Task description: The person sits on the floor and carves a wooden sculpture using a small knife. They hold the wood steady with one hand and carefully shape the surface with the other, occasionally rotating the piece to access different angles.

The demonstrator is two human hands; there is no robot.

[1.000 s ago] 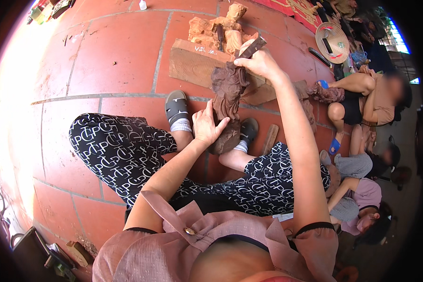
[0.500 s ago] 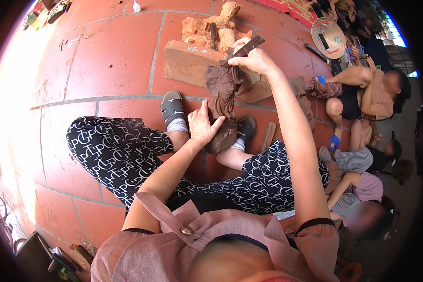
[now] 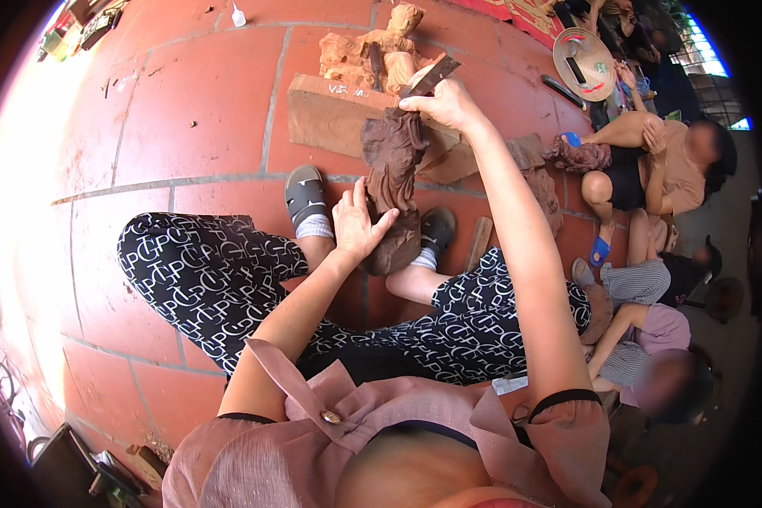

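A dark brown wood carving (image 3: pixel 393 188) with wavy, folded relief stands between my feet, its rounded base toward me. My left hand (image 3: pixel 356 229) lies against its lower side, fingers stretched and spread, with the thumb across the base. At the carving's far end, my right hand (image 3: pixel 450 103) is closed on a dark flat strip (image 3: pixel 437 74), its thumb pressing near the carving's top. Whether the strip is sandpaper or a flat tool cannot be made out. The right fingers are partly hidden behind the strip and hand.
Beyond the carving stand a wooden block (image 3: pixel 322 120) and a lighter orange-brown carved figure (image 3: pixel 347 59), a dark-handled tool (image 3: pixel 376 66) leaning on it. A wood strip (image 3: pixel 478 244) lies by my right sandal (image 3: pixel 438 227). Several people sit at right, near a conical hat (image 3: pixel 584 72).
The view has shifted slightly, so everything sits a little further left. My right hand with the strip stays at the carving's far end; my left hand keeps its place on the lower side.
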